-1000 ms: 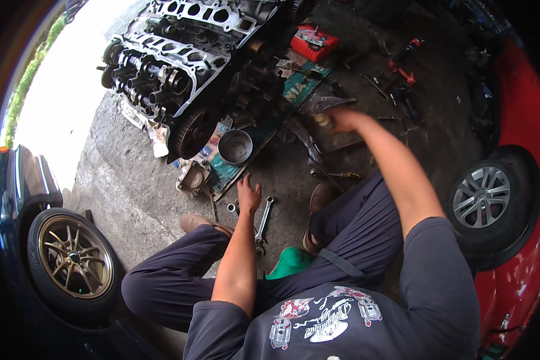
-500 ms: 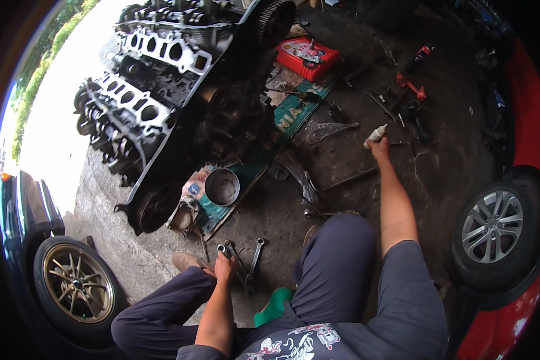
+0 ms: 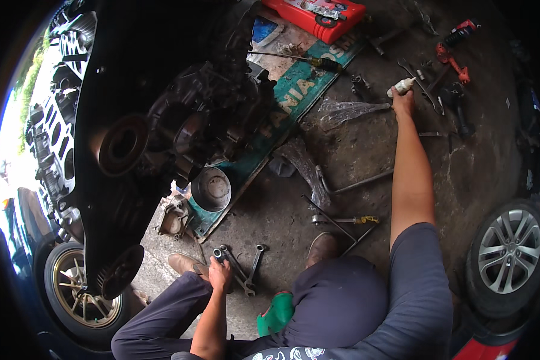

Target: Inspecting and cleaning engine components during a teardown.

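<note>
Right hand [image 3: 404, 104]: closed round a white plastic bottle with pointed nozzle [image 3: 401, 88], at arm's length over the dark concrete floor [image 3: 366, 147] | left hand [image 3: 220, 275]: fingers curled narrowly on a short silver metal cylinder [image 3: 218, 254] | two long silver steel wrenches [image 3: 256, 265] lying just beside it | crumpled clear plastic sheet [image 3: 348, 110] near the bottle

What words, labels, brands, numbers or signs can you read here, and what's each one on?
I won't copy wording out, but here's where it stands.
Green board: large pale capitals, partly covered.
Red container: a printed label, too small to read.
Dark shirt: white print, cut off by the frame, unreadable.
Pale bottle in the right hand: no legible marking.
</note>
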`<state>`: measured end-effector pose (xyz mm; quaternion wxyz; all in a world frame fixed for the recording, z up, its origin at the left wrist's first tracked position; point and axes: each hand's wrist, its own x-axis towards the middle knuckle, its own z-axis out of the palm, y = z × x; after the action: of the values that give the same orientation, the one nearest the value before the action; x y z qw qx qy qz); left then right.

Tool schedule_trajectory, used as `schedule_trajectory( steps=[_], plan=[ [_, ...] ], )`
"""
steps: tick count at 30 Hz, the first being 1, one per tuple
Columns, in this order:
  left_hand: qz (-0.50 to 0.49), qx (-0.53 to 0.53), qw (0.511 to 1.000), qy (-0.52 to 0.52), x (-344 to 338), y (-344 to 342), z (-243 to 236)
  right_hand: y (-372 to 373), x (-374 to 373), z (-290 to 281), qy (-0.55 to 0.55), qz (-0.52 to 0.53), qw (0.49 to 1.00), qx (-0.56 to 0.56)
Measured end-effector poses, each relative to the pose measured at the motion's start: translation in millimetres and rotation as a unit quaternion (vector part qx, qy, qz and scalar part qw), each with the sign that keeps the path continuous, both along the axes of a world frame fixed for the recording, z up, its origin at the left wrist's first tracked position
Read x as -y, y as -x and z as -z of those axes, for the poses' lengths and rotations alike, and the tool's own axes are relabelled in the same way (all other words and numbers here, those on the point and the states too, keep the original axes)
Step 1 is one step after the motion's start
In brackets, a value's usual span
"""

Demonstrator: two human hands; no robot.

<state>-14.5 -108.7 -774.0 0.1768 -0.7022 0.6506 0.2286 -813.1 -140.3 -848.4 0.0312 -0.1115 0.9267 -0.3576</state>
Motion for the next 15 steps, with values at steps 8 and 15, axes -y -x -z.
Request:
schedule_trajectory(
  steps=[8,15],
  plan=[
    [-0.002,0.013,1.0,0.018,0.2,10.7,-2.0,6.2,-6.3,11.9,0.034,0.012,0.999,0.032],
    [0.014,0.006,0.999,0.034,-3.6,2.4,5.5,-3.0,-15.9,4.9,0.062,-0.001,0.992,0.109]
  ],
)
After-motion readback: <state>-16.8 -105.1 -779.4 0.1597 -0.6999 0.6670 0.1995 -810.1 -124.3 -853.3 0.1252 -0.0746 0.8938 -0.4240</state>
